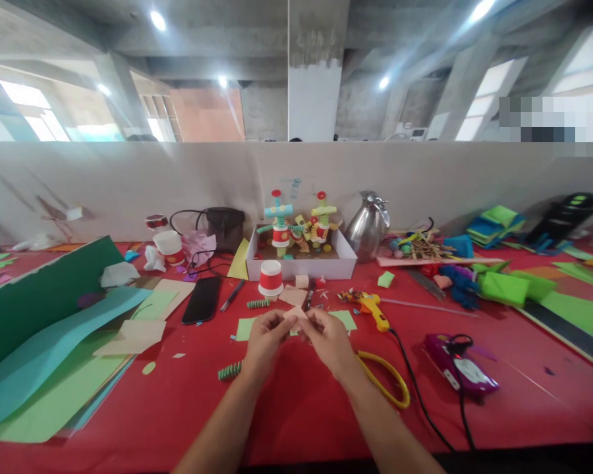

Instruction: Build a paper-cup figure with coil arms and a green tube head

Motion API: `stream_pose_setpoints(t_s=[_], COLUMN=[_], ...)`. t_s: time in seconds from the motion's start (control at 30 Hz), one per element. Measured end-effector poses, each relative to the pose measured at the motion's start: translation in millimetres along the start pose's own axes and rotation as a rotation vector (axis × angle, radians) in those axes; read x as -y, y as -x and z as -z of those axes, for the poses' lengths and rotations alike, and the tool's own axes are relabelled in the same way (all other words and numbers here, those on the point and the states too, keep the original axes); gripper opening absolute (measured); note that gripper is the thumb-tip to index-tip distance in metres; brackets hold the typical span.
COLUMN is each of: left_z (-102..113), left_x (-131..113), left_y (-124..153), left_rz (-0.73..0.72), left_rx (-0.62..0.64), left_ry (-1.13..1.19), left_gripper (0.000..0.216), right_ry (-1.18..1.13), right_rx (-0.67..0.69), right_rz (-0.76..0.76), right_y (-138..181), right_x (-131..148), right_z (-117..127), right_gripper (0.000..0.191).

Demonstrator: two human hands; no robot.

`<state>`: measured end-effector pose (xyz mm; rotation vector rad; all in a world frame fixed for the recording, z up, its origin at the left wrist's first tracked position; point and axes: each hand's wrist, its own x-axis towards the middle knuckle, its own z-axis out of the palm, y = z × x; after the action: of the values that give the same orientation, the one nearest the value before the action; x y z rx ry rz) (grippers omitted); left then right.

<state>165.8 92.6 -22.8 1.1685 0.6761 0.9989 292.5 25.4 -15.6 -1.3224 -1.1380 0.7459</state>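
Peach paper (pixel 295 316) is over the middle of the red surface (pixel 296 421), the left hand (pixel 268 336) and right hand (pixel 329 337) each pinching one side in a closed grip. A cup (pixel 271 280) stands farther off; a glue gun (pixel 376 312) lies right.

We see ceiling lights (pixel 158 21) glaring either side of the pillar (pixel 313 85). Farthest from it, we notice stretched, blurred edges.
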Motion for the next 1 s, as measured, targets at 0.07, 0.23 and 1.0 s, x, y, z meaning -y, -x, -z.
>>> stream_pose_setpoints(t_s=[0.07,0.23,1.0], left_z=[-1,-3,-3], left_x=[0,5,4], left_y=[2,1,1], left_rz=[0.003,0.056,0.164], left_rx=[0.014,0.091,0.245], left_ry=[-0.016,-0.020,-0.123], left_gripper=[0.025,0.024,0.024], right_ry=[-0.051,-0.210,-0.189], right_rx=[-0.038,-0.077,-0.102], right_rz=[-0.030,-0.102,-0.184], right_y=[2,3,20], right_x=[-3,-8,-11], right_z=[1,3,18], right_gripper=[0.022,0.024,0.023])
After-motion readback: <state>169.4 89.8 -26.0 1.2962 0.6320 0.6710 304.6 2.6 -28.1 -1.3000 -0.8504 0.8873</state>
